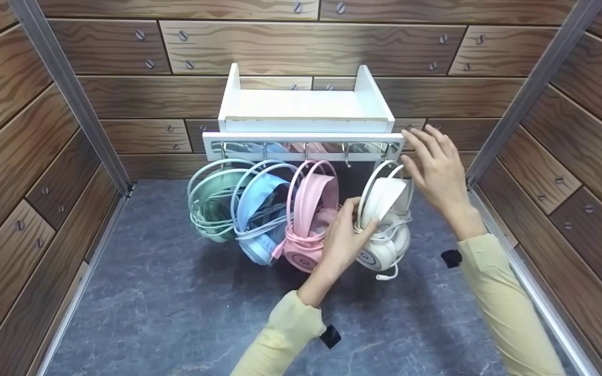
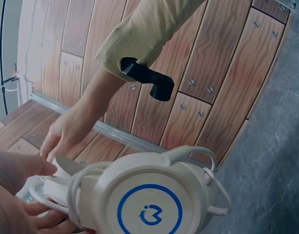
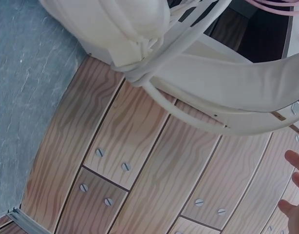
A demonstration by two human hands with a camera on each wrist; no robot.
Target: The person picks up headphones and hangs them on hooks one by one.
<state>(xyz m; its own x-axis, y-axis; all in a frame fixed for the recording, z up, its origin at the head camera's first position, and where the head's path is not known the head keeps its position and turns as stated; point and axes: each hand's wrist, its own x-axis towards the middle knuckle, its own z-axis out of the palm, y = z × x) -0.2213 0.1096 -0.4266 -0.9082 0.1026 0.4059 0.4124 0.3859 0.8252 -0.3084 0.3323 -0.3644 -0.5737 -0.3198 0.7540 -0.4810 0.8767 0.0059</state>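
A white headset with its cable wound round it hangs at the rightmost hook of a white rack. My left hand holds the near side of that headset, thumb on one side and fingers on the other. In the left wrist view its round earcup with a blue ring faces the camera. Beside the rack's right end is my right hand, fingers spread and holding nothing. In the right wrist view its fingertips appear apart from the headset's band.
Pink, blue and green headsets hang to the left on the same rack. One bare hook lies between pink and white. A white shelf stands behind; wood-patterned walls enclose the grey floor.
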